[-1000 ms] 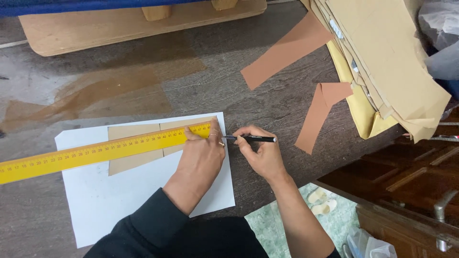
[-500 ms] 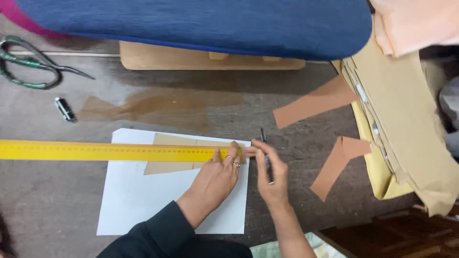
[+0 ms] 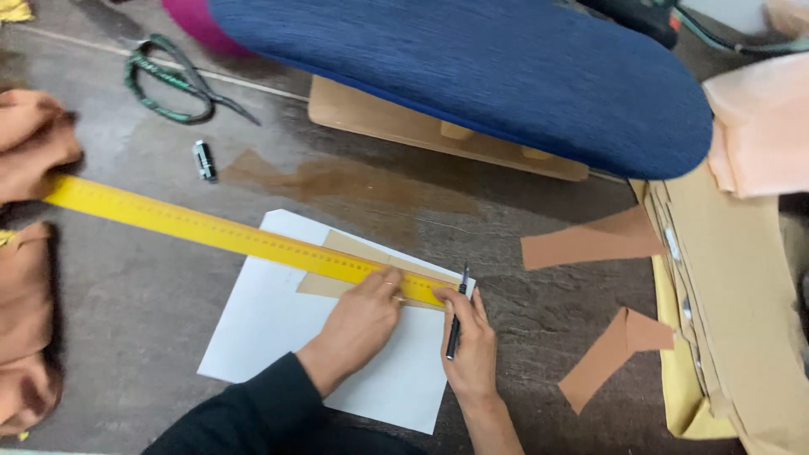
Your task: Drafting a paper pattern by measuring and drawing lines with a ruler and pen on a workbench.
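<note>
My left hand [image 3: 361,324] presses flat on the right end of a long yellow ruler [image 3: 211,230] that lies slanted across a tan paper piece [image 3: 344,253] on a white sheet [image 3: 270,329]. My right hand [image 3: 470,344] holds a black pen [image 3: 456,320] upright against the ruler's right tip, its point at the edge of the white sheet. A dark sleeve covers my left forearm.
Green-handled scissors [image 3: 173,80] and a small black cap-like object [image 3: 204,160] lie at the upper left. A blue padded board [image 3: 472,76] on a wooden base [image 3: 404,131] spans the top. Brown paper cut-outs [image 3: 590,244] [image 3: 613,350] and stacked kraft paper [image 3: 733,312] sit at right; orange-brown cloth [image 3: 29,337] at left.
The view has shifted up and right, so the ruler now runs slanted. My right hand has turned the pen from lying sideways to standing at the ruler's tip. My left hand stays on the ruler.
</note>
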